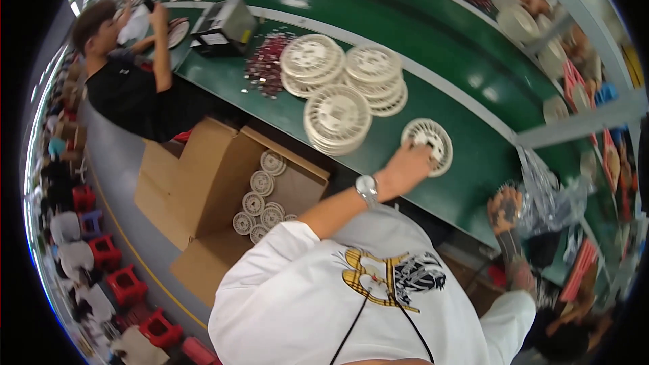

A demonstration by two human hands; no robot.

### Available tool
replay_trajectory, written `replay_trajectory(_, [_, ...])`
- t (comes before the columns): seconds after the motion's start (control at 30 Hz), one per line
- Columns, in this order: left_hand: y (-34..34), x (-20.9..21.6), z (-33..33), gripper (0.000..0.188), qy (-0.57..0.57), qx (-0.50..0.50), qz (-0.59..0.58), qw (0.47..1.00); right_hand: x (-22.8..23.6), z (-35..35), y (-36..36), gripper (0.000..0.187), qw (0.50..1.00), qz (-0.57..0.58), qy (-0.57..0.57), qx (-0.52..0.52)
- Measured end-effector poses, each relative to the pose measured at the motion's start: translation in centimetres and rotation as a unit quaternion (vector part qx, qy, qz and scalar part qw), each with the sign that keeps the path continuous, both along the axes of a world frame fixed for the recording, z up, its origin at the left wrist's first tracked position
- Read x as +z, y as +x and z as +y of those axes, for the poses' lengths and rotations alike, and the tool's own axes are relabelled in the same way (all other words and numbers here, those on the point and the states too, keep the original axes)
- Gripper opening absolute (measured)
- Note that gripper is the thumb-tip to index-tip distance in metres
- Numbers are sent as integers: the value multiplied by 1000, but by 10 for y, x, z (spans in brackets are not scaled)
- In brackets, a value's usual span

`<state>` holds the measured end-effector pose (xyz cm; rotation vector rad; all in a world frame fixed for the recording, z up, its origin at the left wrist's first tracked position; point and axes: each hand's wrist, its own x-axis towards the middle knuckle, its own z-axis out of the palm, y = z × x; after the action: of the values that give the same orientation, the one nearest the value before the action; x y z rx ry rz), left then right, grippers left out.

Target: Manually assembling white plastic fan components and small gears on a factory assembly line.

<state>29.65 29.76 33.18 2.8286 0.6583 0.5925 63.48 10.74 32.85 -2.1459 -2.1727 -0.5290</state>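
Note:
My left hand (405, 165), with a silver watch on its wrist, reaches across the green table (466, 189) and grips the near edge of a single white round slotted disc (433, 136) that lies flat there. My right hand (505, 206), tattooed along the back and forearm, is at the table's right end, touching a crumpled clear plastic bag (551, 192). The blur hides whether its fingers are closed on the bag. My white printed shirt fills the lower middle of the view.
Three stacks of the same white discs (338, 118) stand left of my left hand, beside a pile of small dark red parts (267, 61) and a grey box-shaped machine (226, 23). An open cardboard box (203, 182) with more discs sits below the table. A co-worker in black (128, 88) sits at left.

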Motion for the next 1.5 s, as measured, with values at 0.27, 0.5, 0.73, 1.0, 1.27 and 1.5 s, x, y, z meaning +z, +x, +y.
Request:
replay_trajectory(0.27, [-32,-32,-23,28,-50,-30,-160,985,-18,-9,0,15,997,-58,-16,-46])
replay_trajectory(0.5, [-26,-41,-26,25,-67,-14,-177,982,-18,-1,-2,17,997,-58,13,-53])
replay_trajectory(0.73, [-22,-53,-25,21,-32,43,-228,972,2,28,-20,16,995,-2,-66,-79])
replay_trajectory(1.0, [-11,-59,-23,26,26,49,-278,959,39,55,-126,24,985,45,-160,55])
replay_trajectory(1.27, [11,-73,-27,28,21,36,-286,957,-48,62,-36,28,953,13,66,297])
replay_trajectory(1.5, [-37,-45,-12,17,-60,23,-236,970,16,66,-146,13,989,115,-34,83])
